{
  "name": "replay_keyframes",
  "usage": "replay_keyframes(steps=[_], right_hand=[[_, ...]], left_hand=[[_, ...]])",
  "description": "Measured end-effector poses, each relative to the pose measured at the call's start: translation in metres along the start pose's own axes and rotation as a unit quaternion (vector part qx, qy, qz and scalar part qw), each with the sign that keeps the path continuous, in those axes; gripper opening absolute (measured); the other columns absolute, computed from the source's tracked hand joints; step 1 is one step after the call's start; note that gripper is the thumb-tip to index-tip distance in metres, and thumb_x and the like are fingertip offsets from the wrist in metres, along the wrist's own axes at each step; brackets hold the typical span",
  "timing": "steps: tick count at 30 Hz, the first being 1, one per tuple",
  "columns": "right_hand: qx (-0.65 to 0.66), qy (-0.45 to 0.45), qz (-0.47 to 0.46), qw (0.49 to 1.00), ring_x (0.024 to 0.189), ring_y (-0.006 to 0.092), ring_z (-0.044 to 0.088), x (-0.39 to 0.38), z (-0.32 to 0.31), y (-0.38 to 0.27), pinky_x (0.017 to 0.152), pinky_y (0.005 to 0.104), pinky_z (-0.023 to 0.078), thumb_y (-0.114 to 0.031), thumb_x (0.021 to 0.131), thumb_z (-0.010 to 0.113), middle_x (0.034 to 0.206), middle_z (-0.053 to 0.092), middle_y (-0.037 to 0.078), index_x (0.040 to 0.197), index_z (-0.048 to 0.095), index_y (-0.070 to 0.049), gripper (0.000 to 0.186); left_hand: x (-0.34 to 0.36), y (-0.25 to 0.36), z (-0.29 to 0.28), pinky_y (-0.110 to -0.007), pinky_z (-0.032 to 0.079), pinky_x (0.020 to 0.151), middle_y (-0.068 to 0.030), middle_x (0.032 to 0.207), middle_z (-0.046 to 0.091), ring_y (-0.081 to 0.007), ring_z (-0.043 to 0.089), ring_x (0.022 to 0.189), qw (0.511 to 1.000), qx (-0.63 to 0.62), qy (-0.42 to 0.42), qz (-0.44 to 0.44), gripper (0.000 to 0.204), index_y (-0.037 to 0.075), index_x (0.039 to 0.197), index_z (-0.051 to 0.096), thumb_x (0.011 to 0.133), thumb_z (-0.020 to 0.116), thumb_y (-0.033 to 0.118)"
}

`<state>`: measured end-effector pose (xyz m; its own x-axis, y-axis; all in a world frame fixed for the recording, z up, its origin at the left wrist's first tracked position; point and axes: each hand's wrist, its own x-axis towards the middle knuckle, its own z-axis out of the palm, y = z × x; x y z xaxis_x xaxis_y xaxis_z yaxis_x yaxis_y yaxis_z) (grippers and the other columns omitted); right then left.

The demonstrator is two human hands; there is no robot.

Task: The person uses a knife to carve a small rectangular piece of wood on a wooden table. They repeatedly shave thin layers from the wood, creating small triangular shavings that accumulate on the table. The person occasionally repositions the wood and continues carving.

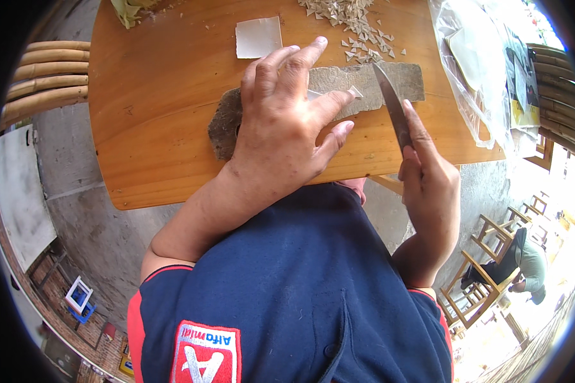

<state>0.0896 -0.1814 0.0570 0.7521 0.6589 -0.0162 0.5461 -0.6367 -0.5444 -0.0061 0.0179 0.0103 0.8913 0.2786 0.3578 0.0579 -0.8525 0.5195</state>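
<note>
The table is glossy wood; the board rough, matt; the knife blade metal.

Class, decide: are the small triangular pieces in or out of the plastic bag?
Out: the triangular pieces lie loose on the table, left of the bag.

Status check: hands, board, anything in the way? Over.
Left hand spread over board, fingertip at pale piece. Right hand gripping knife over board. Cut bits heaped beyond board, near knife tip.
</note>
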Motion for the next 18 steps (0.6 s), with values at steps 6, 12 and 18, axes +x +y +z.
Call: replay_keyframes(steps=[6, 12, 18], right_hand=[[0.025, -0.041, 0.047, 0.998, 0.064, 0.0278, 0.069, -0.019, 0.015, -0.026, 0.065, 0.0395, 0.056, 0.007, 0.093, 0.059, 0.074, 0.066, 0.019, 0.154, 0.049, -0.009, 0.064], [0.008, -0.077, 0.027, 0.997, 0.072, 0.0385, 0.073, -0.031, 0.012, -0.031, 0.066, 0.0454, 0.057, 0.009, 0.089, 0.061, 0.081, 0.069, 0.024, 0.155, 0.040, 0.003, 0.070], [0.002, -0.084, 0.061, 0.995, 0.071, 0.0393, 0.072, -0.038, 0.005, -0.034, 0.066, 0.0460, 0.056, 0.009, 0.087, 0.059, 0.079, 0.068, 0.024, 0.156, 0.041, 0.003, 0.072]], left_hand=[[-0.001, 0.000, 0.003, -0.048, 0.032, 0.116, -0.0158, 0.155, 0.048, -0.0366, 0.041, 0.139, 1.000, 0.003, -0.004, 0.001, 0.034, 0.018, 0.114, 0.081, 0.081, 0.082, 0.027], [-0.002, 0.001, 0.004, -0.048, 0.033, 0.116, -0.0160, 0.154, 0.049, -0.0363, 0.041, 0.139, 1.000, -0.006, -0.007, 0.005, 0.034, 0.015, 0.114, 0.080, 0.081, 0.081, 0.024], [-0.003, 0.000, 0.003, -0.048, 0.033, 0.116, -0.0166, 0.153, 0.050, -0.0367, 0.042, 0.139, 1.000, -0.013, -0.006, 0.008, 0.034, 0.014, 0.115, 0.080, 0.082, 0.080, 0.023]])
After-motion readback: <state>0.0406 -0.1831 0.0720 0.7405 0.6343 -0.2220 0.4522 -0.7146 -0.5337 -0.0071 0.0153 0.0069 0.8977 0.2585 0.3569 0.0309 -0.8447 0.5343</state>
